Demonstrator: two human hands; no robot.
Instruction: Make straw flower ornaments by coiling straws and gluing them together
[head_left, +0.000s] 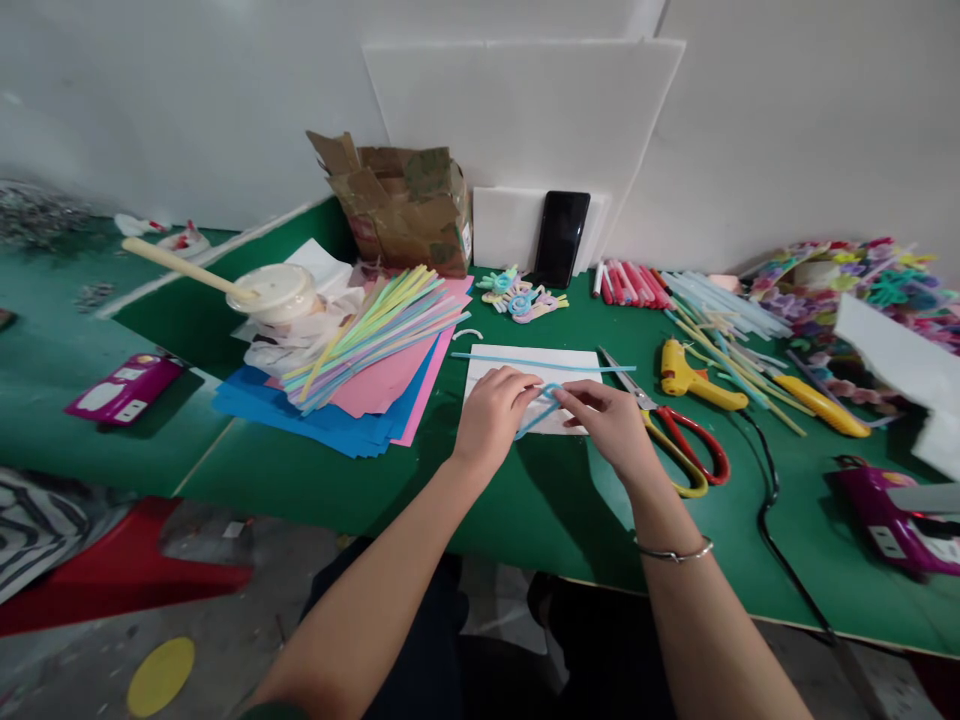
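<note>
Between the fingertips of both hands is a light blue pipe cleaner [534, 424], bent into a loop with one end hanging down. My left hand [493, 415] pinches it from the left, and my right hand [606, 420] pinches it from the right. Under the hands lies a white sheet of paper [484, 372] on the green table. Across the sheet's far part runs a second, straight blue pipe cleaner [525, 361]. Beside my right hand rest scissors [697, 440] with red and yellow handles, blades apart. Small twisted pastel pipe-cleaner shapes [525, 300] sit behind the sheet.
Left are a pile of pastel pipe cleaners [382, 330], blue paper [300, 415] and a lidded cup [274, 292]. A cardboard box [409, 215] and a phone [562, 238] stand behind. Right lie a yellow glue gun [697, 377], pink markers [634, 284], a yellow cutter [821, 405] and a black cable [769, 500].
</note>
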